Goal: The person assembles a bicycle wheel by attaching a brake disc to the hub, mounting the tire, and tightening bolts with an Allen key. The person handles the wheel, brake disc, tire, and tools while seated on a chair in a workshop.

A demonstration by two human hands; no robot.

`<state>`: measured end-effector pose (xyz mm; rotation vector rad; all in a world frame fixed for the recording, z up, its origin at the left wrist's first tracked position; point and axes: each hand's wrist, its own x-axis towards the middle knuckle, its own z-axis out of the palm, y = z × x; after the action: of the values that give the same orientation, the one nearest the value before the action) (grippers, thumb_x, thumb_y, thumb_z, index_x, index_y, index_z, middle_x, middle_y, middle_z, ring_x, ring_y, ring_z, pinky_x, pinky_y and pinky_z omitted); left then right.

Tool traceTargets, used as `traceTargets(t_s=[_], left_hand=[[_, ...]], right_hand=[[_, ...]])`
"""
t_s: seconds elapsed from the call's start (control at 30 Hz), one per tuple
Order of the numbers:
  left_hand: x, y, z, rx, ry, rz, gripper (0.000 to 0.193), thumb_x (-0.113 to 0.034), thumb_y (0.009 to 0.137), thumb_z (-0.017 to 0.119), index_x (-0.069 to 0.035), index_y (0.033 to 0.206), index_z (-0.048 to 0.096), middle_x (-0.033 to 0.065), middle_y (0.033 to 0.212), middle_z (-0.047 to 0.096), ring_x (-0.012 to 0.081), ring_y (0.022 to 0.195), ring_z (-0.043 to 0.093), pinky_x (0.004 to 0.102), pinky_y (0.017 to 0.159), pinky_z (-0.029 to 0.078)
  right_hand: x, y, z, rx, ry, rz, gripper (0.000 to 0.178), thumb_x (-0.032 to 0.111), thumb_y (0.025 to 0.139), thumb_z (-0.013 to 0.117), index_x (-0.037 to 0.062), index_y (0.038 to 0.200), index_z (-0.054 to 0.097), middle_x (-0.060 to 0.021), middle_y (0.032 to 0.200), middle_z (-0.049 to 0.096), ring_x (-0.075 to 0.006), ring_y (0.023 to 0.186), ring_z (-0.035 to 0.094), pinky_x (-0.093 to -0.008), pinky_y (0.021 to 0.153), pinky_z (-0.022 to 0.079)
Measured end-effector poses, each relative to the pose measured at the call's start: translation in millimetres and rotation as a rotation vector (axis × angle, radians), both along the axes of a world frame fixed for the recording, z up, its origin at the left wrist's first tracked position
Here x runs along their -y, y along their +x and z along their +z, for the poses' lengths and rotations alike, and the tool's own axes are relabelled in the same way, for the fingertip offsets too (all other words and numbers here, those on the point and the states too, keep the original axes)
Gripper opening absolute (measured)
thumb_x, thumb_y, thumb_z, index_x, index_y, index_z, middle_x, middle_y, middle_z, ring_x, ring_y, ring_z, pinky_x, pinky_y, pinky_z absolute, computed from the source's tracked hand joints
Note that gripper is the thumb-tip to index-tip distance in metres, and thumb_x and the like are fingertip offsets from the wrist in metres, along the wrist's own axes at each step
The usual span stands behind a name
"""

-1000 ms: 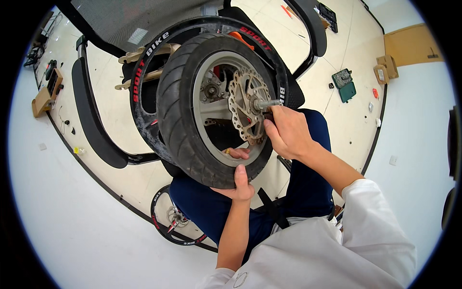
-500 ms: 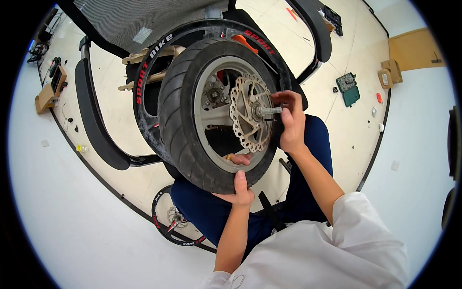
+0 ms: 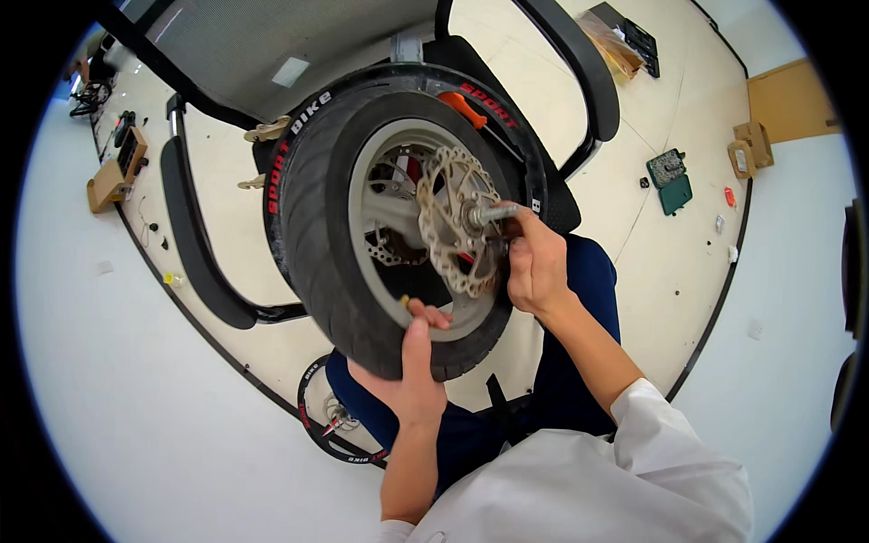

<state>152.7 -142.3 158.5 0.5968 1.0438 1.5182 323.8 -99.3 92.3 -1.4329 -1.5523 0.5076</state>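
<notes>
Partly hidden, left fingers (image 3: 433,317) closed round tyre (image 3: 319,226), right fingers (image 3: 536,232) bent at axle (image 3: 491,214), hold unclear

The right hand (image 3: 539,267), lifted with spread fingers half a second ago, has closed in again at the threaded axle (image 3: 493,214) from 4 o'clock. The axle's tip now tilts slightly toward 2 o'clock. The fat-tyred wheel (image 3: 317,226) has swung toward 9 o'clock, its tread now covering more of the larger lettered rim (image 3: 277,185) behind, and only the ends of the beige levers (image 3: 267,132) show at 10 o'clock. The left hand (image 3: 407,385) has slid toward 7 o'clock, its thumb now overlapping the fingers inside the wheel.
</notes>
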Motion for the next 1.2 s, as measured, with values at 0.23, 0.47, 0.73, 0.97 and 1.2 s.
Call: traceTargets(t_s=[0.23,0.47,0.73,0.97,1.2], left_hand=[[-78.0,25.3,82.6,-0.382,-0.111,-0.164,0.021,-0.006,0.084,0.068,0.004,0.101,0.062,0.0091,0.079,0.066,0.0161,0.060,0.062,0.0311,0.059,0.051],[-125.4,49.2,102.7,-0.399,-0.314,-0.325,0.017,-0.012,0.082,0.063,0.004,0.088,0.063,0.0096,0.068,0.063,0.0184,0.053,0.060,0.0337,0.052,0.051],[-145.6,65.6,97.7,-0.515,-0.318,-0.354,0.018,-0.011,0.079,0.062,0.005,0.086,0.067,0.0089,0.073,0.066,0.0182,0.058,0.062,0.0346,0.055,0.050],[-118.5,54.5,132.0,-0.407,-0.245,-0.304,0.018,-0.013,0.081,0.067,0.004,0.087,0.065,0.0123,0.073,0.065,0.0219,0.054,0.062,0.0355,0.052,0.053],[-74.4,23.5,206.0,-0.229,-0.279,-0.366,0.030,-0.018,0.083,0.069,0.009,0.097,0.066,0.0148,0.082,0.069,0.0234,0.063,0.067,0.0387,0.061,0.058]], right_hand=[[-14.7,9.4,54.7,0.099,-0.154,-0.083,0.026,0.023,0.101,0.043,0.0002,0.109,0.054,-0.0234,0.080,0.065,-0.0438,0.075,0.063,-0.0504,0.064,0.048],[-33.7,39.1,72.2,0.274,-0.193,-0.115,0.034,0.029,0.103,0.043,-0.0028,0.104,0.054,-0.0265,0.066,0.061,-0.0462,0.065,0.062,-0.0539,0.059,0.048],[-50.3,51.5,51.1,0.263,-0.149,-0.093,0.030,0.025,0.102,0.047,-0.0041,0.103,0.050,-0.0288,0.065,0.060,-0.0485,0.062,0.061,-0.0562,0.058,0.047],[-29.9,43.1,102.7,0.215,-0.275,-0.034,0.036,0.031,0.103,0.043,-0.0037,0.105,0.052,-0.0321,0.074,0.062,-0.0511,0.073,0.062,-0.0579,0.069,0.048],[9.8,19.3,179.4,0.123,-0.396,0.032,0.046,0.038,0.102,0.040,-0.0053,0.106,0.056,-0.0359,0.084,0.063,-0.0528,0.086,0.061,-0.0575,0.079,0.047]])
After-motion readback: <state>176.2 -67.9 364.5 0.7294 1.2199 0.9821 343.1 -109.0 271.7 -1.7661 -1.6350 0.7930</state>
